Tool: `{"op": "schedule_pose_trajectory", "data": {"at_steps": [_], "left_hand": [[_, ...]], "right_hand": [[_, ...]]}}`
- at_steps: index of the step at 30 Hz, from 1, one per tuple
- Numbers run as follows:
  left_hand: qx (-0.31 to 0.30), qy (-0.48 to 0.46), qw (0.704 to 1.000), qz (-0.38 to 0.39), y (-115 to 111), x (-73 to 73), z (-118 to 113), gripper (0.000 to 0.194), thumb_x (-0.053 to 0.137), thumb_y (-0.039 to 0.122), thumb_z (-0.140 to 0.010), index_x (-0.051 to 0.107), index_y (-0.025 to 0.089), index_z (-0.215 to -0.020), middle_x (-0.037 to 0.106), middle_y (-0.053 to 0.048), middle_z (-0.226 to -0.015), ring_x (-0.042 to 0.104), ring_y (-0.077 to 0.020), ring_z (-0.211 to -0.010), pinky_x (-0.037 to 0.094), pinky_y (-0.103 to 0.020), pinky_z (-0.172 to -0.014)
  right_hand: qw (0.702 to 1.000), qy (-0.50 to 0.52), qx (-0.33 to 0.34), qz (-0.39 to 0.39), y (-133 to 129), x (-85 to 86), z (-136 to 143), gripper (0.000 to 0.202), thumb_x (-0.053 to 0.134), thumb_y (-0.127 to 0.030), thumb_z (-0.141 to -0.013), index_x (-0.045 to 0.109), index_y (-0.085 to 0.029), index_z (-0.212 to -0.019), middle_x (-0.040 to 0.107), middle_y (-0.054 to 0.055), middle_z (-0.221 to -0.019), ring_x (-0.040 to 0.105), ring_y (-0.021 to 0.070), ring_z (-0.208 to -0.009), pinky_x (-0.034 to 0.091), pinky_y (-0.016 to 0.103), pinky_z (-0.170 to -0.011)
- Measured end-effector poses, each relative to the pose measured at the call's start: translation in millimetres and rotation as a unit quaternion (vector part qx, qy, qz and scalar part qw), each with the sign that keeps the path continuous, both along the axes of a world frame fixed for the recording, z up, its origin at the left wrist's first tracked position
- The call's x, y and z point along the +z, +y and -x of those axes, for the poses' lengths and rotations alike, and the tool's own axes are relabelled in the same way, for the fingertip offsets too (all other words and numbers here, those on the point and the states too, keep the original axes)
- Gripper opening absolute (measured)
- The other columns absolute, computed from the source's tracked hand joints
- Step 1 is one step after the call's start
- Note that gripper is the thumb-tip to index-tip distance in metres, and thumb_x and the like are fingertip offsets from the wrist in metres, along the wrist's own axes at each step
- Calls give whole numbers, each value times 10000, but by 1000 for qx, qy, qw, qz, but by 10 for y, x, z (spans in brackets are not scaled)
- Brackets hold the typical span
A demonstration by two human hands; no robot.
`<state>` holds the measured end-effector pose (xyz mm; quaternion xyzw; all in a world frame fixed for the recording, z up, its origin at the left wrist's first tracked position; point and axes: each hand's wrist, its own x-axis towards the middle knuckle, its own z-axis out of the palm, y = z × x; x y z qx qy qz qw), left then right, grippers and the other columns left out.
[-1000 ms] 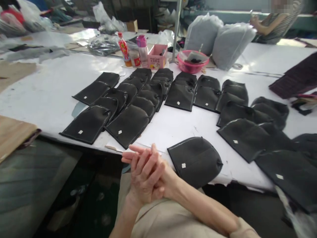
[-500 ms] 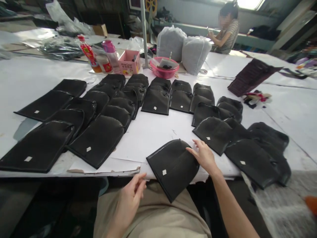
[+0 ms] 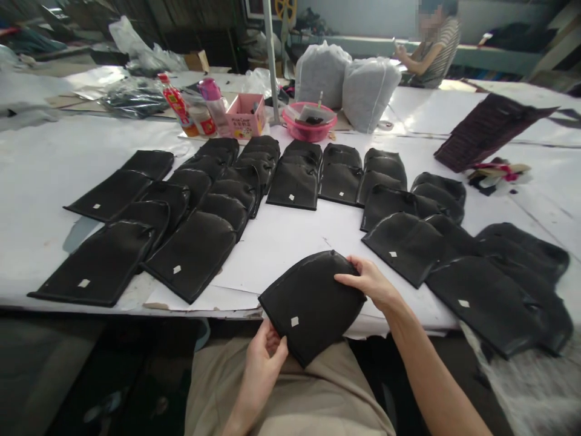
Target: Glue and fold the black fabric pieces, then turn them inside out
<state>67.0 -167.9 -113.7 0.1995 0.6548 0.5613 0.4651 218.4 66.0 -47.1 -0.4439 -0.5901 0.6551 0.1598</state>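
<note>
A black, round-topped flat panel (image 3: 315, 303) with piped edges and a small white sticker (image 3: 295, 321) tilts over the table's front edge, above my lap. My right hand (image 3: 370, 281) grips its upper right side, thumb on top and fingers beneath. At the lower left edge, my left hand (image 3: 267, 351) pinches the rim between thumb and curled fingers. Similar black panels lie overlapped around it: a stack at the left (image 3: 97, 260), one at centre left (image 3: 193, 254), one at the back middle (image 3: 293, 184) and a stack at the right (image 3: 485, 303).
At the back stand a red-capped bottle (image 3: 176, 103), a pink box (image 3: 246, 116), a pink basin (image 3: 309, 128) and two grey-white bags (image 3: 370, 94). A dark maroon folded piece (image 3: 485, 133) rests at the right. A person in a striped top (image 3: 436, 54) sits beyond the table.
My left hand has come up to the panel's lower left edge and closed on it. The panel has shifted slightly left in my right hand's grip. The view has turned a little left.
</note>
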Motion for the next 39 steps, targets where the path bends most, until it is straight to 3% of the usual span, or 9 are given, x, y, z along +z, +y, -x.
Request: {"op": "schedule_pose_trajectory", "data": {"at_steps": [7,10,14,18,20,23,28,34,39], "left_hand": [[-12,83,996,2,-223,160,322,420,770,370,-793,612,152,-1116,718,-74,-896,715,-221,-805,592,-306,-712],[53,151,984,-81,-241,278,541,759,836,394,-739,486,193,-1382,647,-162,-1267,661,-301,-1142,585,-401,-914],[81,286,932,-205,-105,528,787,1060,899,489,-648,355,270,-1530,344,-159,-1602,338,-380,-1474,301,-558,-1211],[-51,378,893,-239,13,801,900,910,911,504,-617,545,271,-1417,596,-131,-1404,441,-379,-1410,276,-568,-1218],[-117,365,901,-202,-1,885,926,849,897,523,-627,595,264,-1376,688,-120,-1256,555,-359,-1304,401,-519,-1151],[-160,322,928,-98,-99,921,969,926,910,521,-597,567,247,-1413,658,-129,-1314,615,-331,-1208,508,-433,-1037],[-229,289,930,13,-317,849,1029,213,751,389,-823,766,183,-874,736,-46,-894,660,-235,-853,526,-303,-787],[-141,-53,989,1,-370,892,857,325,789,435,-783,736,136,-897,718,-47,-801,629,-171,-669,484,-239,-618],[-31,-157,969,-188,-190,948,672,651,808,649,-685,720,158,-1104,734,-128,-990,703,-250,-844,563,-318,-755]], "right_hand": [[990,66,120,-39,-56,423,211,232,795,-301,-710,736,-160,-886,720,27,-804,633,202,-726,513,295,-660],[979,68,156,-109,-82,612,236,151,762,-263,-729,713,-170,-837,655,4,-726,573,170,-661,468,260,-590],[954,33,216,-206,-144,859,253,95,724,-197,-732,633,-171,-725,540,-33,-628,482,115,-570,392,211,-507],[928,16,249,-276,-178,1012,205,77,715,-188,-758,641,-176,-744,548,-34,-647,498,107,-580,405,195,-518],[925,17,238,-297,-159,1062,144,81,734,-210,-762,658,-180,-760,562,-27,-648,507,113,-572,416,198,-510],[937,22,193,-292,-97,1120,35,113,767,-260,-766,680,-195,-794,582,-18,-655,521,129,-566,437,211,-500],[951,26,127,-279,-12,1058,-14,174,826,-307,-712,705,-217,-797,605,-15,-665,528,144,-570,460,231,-504],[981,56,84,-167,-78,727,259,252,862,-323,-685,748,-206,-876,705,11,-764,622,188,-685,531,262,-620],[990,111,82,21,-228,391,482,357,872,-301,-664,758,-195,-986,758,38,-889,679,220,-824,551,286,-743]]}}
